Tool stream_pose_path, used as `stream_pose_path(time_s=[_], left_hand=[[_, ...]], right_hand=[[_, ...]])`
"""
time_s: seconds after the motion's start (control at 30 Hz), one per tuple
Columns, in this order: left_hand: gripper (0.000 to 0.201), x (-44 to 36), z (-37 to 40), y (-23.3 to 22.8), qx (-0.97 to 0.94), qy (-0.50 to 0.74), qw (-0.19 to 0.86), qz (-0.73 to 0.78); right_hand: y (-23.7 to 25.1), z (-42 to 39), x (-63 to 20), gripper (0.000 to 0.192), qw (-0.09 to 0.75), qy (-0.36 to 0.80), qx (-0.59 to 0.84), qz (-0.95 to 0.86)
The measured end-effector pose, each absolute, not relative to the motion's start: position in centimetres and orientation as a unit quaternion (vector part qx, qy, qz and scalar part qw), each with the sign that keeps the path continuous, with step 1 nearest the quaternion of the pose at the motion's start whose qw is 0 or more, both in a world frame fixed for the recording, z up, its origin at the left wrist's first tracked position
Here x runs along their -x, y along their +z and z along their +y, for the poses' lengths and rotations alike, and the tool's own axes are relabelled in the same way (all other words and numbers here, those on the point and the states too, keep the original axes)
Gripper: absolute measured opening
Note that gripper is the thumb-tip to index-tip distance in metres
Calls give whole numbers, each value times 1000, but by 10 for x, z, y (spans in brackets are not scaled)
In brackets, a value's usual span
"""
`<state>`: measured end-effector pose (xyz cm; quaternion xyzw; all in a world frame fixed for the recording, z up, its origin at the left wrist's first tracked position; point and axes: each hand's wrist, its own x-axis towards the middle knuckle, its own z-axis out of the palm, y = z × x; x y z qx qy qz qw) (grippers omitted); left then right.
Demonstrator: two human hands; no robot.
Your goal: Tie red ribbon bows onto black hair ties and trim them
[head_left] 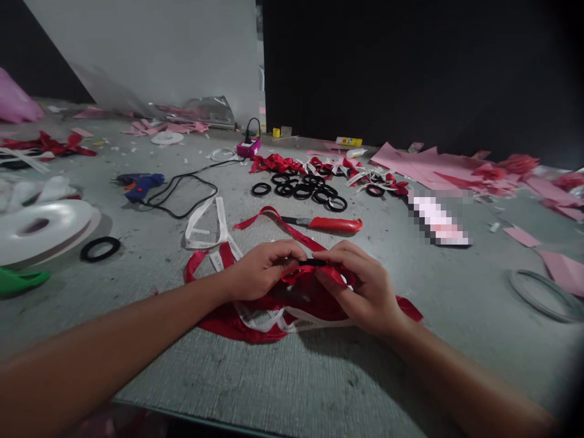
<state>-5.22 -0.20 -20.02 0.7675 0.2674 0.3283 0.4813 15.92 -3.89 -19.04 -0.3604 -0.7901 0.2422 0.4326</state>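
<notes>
My left hand (262, 271) and my right hand (367, 286) meet over the middle of the table, fingers pinched on a black hair tie (312, 263). Only a short stretch of the tie shows between the fingertips. Red satin ribbon (298, 234) runs along it and is gathered under my right fingers and thumb. Below both hands lies a loose heap of red ribbon (269, 333) and white printed ribbon (301, 323). Just beyond sits a utility knife (335, 225) with a red handle. Several black hair ties (303, 191) are piled farther back.
A blue glue gun (141, 185) trails a black cord towards a pink power block (247, 148). Left are a white ribbon spool (50, 225), a single black hair tie (100, 249) and a green object (22, 281). Pink paper (424, 167) and finished-looking red-and-white bows (278, 163) lie behind.
</notes>
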Motion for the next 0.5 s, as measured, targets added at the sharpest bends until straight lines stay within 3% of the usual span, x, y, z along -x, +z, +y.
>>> stream_pose_path(time_s=[0.5], left_hand=[[20,53,-6,-191,-786,284,467,290]], right_hand=[[-193,-38,-158,14,423,227,388,-786]])
